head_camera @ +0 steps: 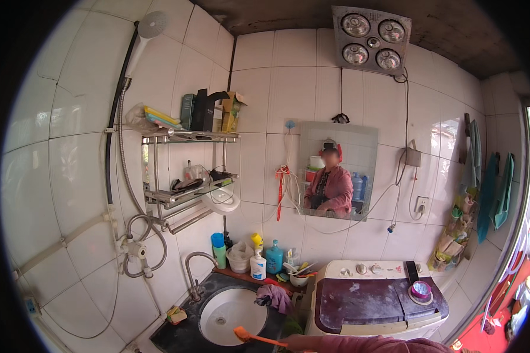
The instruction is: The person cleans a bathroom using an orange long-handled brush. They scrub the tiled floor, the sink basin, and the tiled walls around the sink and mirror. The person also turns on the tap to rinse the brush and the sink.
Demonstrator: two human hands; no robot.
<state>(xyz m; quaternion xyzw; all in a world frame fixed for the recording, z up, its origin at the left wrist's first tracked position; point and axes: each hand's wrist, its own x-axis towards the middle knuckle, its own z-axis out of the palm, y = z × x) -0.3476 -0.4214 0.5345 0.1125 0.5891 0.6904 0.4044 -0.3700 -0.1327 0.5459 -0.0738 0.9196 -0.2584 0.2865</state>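
From the bottom right comes a pink sleeve with my right hand (301, 342), partly cut off by the lower edge. Held in it is an orange long-handled brush (265, 340), its head out over the near rim of the round white washbasin (212, 320). A curved metal faucet (194, 282) stands at the basin's back left. A crumpled purple cloth (274, 298) lies on the dark countertop (176, 328) and over the basin's right rim. My left hand is out of view.
Bottles, including a white pump bottle (258, 267), line the back ledge. A twin-tub washing machine (357, 304) stands right, with a pink-rimmed bowl (421, 289) on top. A glass shelf rack (190, 194) juts from the wall left of the mirror (362, 176). A shower hose (120, 145) hangs left.
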